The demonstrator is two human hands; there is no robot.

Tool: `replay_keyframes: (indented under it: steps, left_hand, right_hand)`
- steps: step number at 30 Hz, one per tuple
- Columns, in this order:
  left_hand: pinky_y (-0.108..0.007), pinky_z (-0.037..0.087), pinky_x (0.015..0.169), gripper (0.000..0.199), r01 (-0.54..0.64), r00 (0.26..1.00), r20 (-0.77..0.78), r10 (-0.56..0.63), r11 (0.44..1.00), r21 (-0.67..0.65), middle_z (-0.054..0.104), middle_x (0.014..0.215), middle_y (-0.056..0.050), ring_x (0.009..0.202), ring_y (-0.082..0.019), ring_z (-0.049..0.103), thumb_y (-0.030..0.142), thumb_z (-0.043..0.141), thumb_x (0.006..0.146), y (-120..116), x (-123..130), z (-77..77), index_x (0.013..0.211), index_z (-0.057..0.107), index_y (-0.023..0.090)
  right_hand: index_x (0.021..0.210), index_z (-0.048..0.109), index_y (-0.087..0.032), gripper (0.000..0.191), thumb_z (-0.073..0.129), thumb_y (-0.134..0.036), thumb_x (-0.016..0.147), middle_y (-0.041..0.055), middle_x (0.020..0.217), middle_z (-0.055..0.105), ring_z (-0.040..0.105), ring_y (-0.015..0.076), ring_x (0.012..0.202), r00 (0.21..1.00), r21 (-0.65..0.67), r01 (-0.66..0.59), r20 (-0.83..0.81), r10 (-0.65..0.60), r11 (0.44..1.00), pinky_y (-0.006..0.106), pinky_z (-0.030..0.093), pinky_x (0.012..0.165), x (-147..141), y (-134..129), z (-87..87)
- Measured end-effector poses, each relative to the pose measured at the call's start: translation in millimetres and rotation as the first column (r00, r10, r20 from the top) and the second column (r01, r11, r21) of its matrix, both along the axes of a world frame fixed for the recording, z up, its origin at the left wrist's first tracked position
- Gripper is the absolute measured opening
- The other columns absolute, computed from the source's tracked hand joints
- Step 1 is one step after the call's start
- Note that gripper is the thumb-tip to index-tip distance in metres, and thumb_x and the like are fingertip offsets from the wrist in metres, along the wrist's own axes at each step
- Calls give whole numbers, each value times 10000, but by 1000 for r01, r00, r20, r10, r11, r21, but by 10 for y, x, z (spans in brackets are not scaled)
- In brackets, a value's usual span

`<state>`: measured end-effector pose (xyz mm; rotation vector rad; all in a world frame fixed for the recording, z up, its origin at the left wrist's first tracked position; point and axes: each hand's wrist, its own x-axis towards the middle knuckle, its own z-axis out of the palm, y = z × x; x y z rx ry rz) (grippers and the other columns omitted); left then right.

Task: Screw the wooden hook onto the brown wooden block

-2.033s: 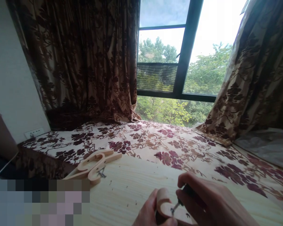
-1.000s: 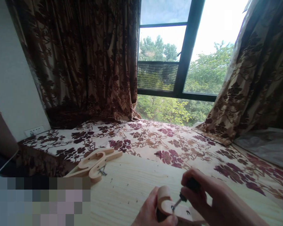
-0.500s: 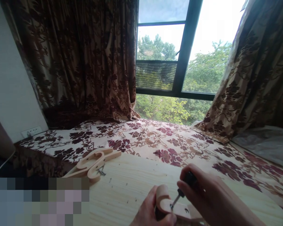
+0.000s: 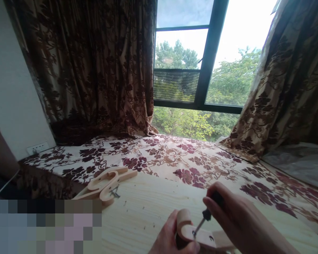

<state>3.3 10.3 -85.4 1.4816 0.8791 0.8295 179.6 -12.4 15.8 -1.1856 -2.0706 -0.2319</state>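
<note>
Ideally, our right hand [image 4: 228,215] grips the screwdriver [image 4: 207,214] upright while our left hand [image 4: 167,235] clasps the curved wooden bracket [image 4: 192,231].

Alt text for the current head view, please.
The right hand holds a dark-handled screwdriver, its tip at a hole in a curved wooden piece gripped by the left hand. More curved wooden pieces and loose screws lie at the far left of the pale wooden board, before a curtained window.
</note>
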Motion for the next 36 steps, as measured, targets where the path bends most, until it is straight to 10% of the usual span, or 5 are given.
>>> replay_keyframes:
  steps: [27,36]
  left_hand:
    - [-216,323,616,299,-49,999,-19,50,999,24,401,731,64,679,-100,377,260,635,640,18,10,-127,851,426,225]
    - [-202,317,549,254,-60,998,-37,59,997,-40,389,671,82,601,-75,359,172,568,603,-8,55,52,797,409,216]
  right_hand:
    - [736,413,-241,198,488,-288,913,-67,539,535,489,90,408,993,-41,-114,30,115,993,179,386,392,31,94,41]
    - [825,488,-243,106,488,-299,915,-50,599,601,546,100,450,990,-112,-139,14,141,984,185,420,431,92,46,89]
